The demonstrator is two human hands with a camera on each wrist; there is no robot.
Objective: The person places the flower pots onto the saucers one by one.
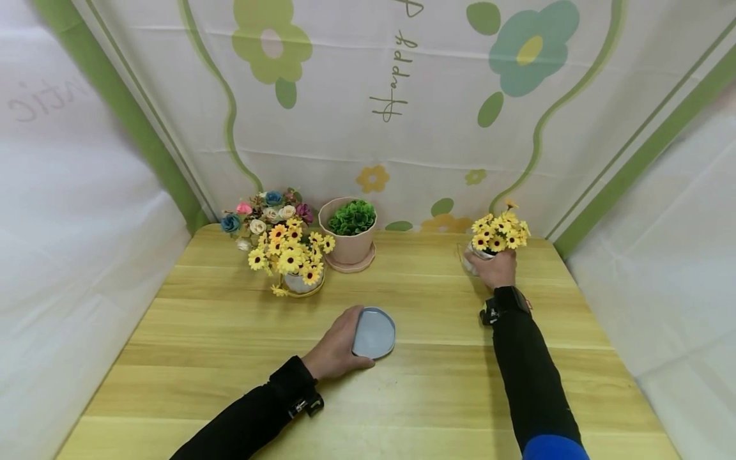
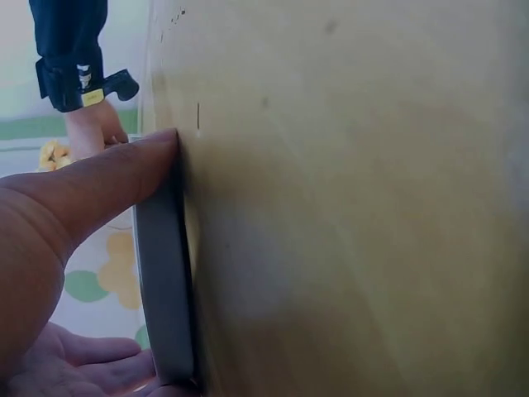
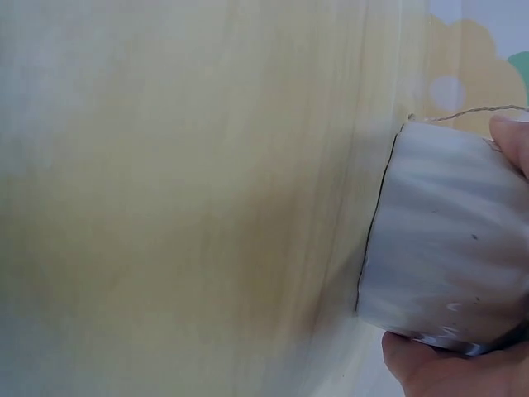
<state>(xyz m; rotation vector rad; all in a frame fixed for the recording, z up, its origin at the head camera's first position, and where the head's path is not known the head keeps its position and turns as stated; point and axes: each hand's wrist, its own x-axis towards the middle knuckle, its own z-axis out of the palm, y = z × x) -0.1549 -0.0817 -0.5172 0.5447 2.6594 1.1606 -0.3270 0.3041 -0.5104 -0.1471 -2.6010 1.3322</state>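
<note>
My left hand holds a shallow grey-blue saucer by its left side, low over the middle of the table. In the left wrist view the thumb and fingers span the saucer's rim, which looks dark there. At the back right my right hand grips a whitish flowerpot that bears yellow flowers. The right wrist view shows thumb and fingers on opposite sides of this upright pot; a thin twine hangs off it. Whether its base touches the table I cannot tell.
Another pot of yellow flowers stands at the back left, before a bunch of mixed roses. Beside them is a pink pot with a green plant, on a pink saucer. Printed fabric hangs behind the wooden table.
</note>
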